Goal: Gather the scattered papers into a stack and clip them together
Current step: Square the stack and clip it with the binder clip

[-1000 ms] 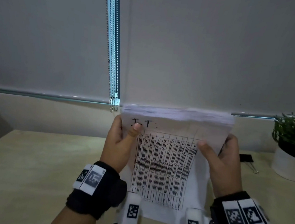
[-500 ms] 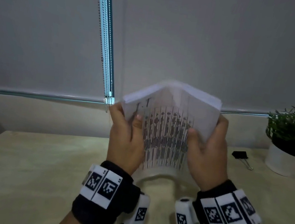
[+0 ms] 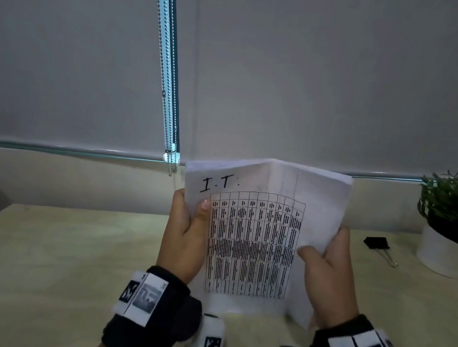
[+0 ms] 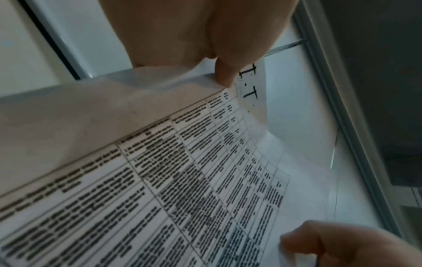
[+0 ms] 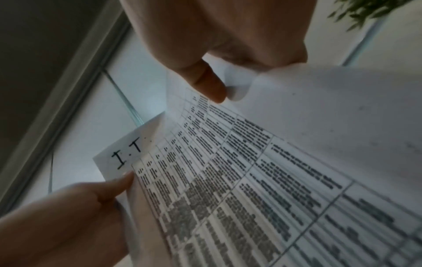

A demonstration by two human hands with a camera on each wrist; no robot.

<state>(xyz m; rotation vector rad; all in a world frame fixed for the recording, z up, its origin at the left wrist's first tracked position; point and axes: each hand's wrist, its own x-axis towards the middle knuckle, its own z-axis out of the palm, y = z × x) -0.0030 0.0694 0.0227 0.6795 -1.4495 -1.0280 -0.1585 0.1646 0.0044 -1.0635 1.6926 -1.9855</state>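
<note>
Gripping the upright paper stack (image 3: 254, 242) by its side edges, left hand (image 3: 185, 234) and right hand (image 3: 328, 275), thumbs in front.

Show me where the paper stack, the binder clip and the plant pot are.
paper stack (image 3: 250, 248): head view, printed table.
binder clip (image 3: 376, 243): head view, black body.
plant pot (image 3: 442, 257): head view, white wall.

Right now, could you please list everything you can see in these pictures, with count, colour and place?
paper stack: one, white with a printed table and handwritten "I.T", held upright above the desk
binder clip: one, black, on the desk right of the papers
potted plant: one, green in a white pot, far right on the desk
desk: one, light wood, below
roller blinds: grey, behind the desk
bead chain: silver, hanging between the blinds
left hand: grips the stack's left edge
right hand: grips its right edge
</note>
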